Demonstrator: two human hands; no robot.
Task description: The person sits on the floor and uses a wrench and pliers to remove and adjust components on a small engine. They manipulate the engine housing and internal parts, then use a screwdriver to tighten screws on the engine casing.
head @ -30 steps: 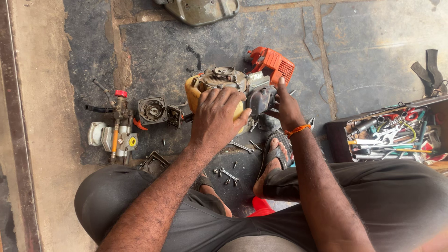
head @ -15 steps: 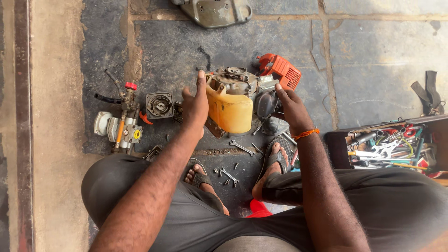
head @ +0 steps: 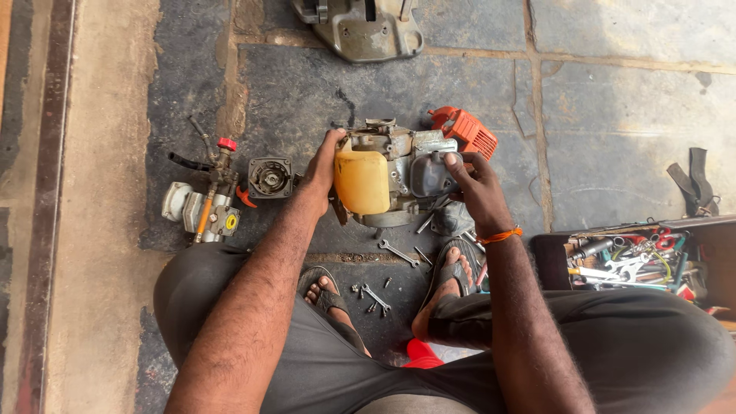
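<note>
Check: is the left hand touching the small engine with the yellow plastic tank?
Touching. The head view shows the left hand pressed against the left side of the small engine with the yellow plastic tank, its fingers curling over the top edge, no gap visible.

Engine (head: 399, 172) between both hands, toolbox (head: 636, 257) right, spanners (head: 387, 268) before feet

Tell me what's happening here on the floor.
A person squats on a stone floor, holding a small engine between both hands. The left hand grips the side by its yellow tank; the right hand rests on the grey metal side. Loose wrenches and bolts lie by the sandalled feet, a pump part sits to the left, and an open toolbox to the right.
</note>
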